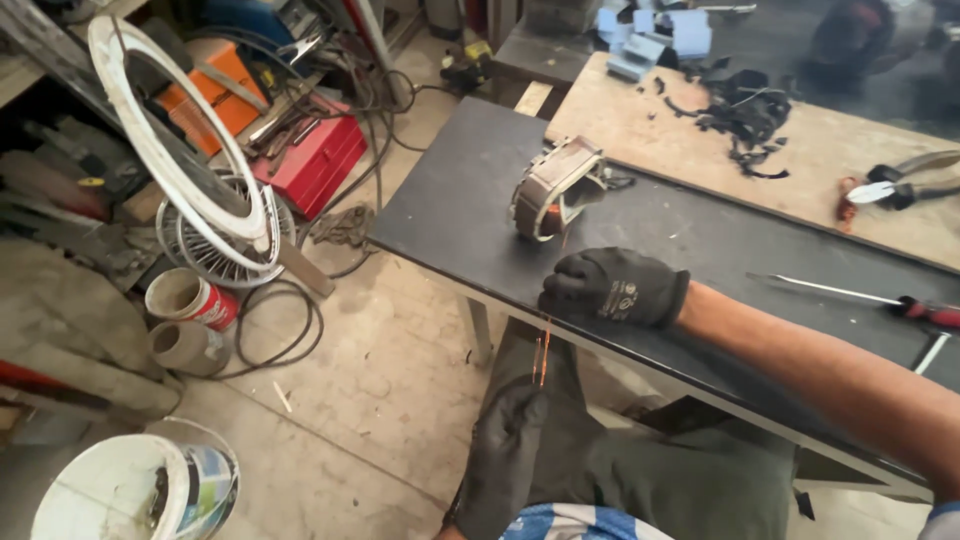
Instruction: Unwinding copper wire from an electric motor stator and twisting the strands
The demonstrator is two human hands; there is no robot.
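Copper wire: thin reddish strands (543,352) run nearly upright at lower centre of the frame, long axis top to bottom, stretched between the two gloved hands just off the desk's near edge.
Right hand: black knit glove (608,286), clenched in a fist at the desk edge, centre of the frame, gripping the wire's upper end; bare forearm runs off to the lower right.
Left hand: black glove (505,455), bottom centre, fingers pointing up and pinching the wire's lower end.
Motor stator: a ring of stacked metal with wound coils (553,187) stands on edge at upper centre, well clear of the fist, open bore facing lower right.
Desk: dark matte top (450,200) running diagonally; a pale wooden board (640,120) lies along its far side.
Tools: cutters (900,185) on the board at far right; red-handled screwdriver (860,297) on the dark top, lying left to right.
Containers: round red-and-white labelled tin (190,298) at left; white bucket with a coloured label (135,490) lower left; red metal toolbox (312,160) upper left.
Floor: worn concrete (380,380), black cable looped beside a white fan guard (215,235).
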